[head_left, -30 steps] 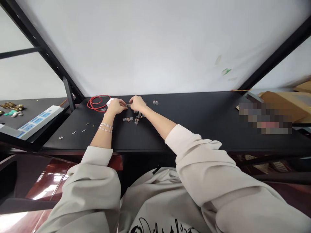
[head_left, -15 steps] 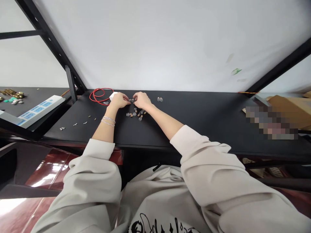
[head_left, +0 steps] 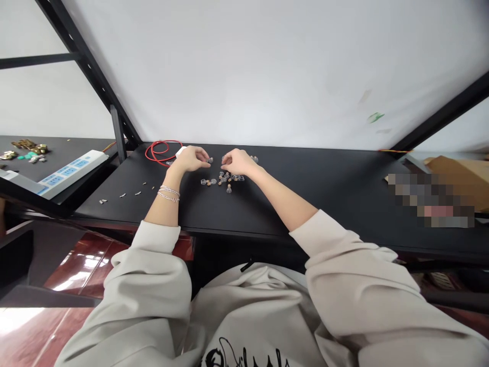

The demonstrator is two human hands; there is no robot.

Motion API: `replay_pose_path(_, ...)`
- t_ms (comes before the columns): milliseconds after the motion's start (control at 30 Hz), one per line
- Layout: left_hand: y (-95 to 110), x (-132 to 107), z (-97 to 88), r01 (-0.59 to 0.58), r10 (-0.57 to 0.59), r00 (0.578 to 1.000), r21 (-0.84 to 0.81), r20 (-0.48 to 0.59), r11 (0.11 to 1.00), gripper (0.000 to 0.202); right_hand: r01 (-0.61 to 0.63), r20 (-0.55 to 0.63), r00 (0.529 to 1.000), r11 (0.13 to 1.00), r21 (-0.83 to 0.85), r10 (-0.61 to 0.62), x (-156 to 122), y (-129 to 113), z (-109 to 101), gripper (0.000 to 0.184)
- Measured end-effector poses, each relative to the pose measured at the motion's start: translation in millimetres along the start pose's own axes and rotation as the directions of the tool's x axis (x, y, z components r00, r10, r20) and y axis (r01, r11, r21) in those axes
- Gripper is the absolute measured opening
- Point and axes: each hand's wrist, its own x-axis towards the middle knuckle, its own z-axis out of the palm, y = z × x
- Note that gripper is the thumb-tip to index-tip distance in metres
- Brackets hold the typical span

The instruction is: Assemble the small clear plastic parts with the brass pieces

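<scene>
Corked glass vials: tiny, light, fragile; pinch at neck. Left hand, right hand: curled just beside them, hold unclear.

A pixelated patch hides whatever lies at the right of the tabletop; the right edge cuts off a cardboard box; the bottom edge cuts off a sweatshirt print; the small glass bottles are too small to make out in detail; whether the left hand holds anything cannot be seen.

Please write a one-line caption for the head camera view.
Left hand and right hand among small glass vials on a black table, near a coil of red wire.
</scene>
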Motion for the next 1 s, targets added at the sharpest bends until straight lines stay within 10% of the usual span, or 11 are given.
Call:
replay_pose_path(267,21,-5,22.3,-0.231,0.263,0.896,-0.128,0.357,0.964,0.033,0.110,-0.111,0.989,0.992,0.067,-0.102,-49,22,-18,0.011)
replay_pose_path(500,18,-6,23.2,-0.166,0.191,0.928,-0.106,0.320,0.981,0.025,0.259,-0.100,0.964,0.955,0.143,-0.247,-57,26,1,0.021)
replay_pose_path(1000,17,-5,21.3,-0.011,0.051,0.972,-0.169,0.230,0.986,0.015,0.014,-0.259,0.966,0.991,0.133,0.021,-47,43,-10,0.016)
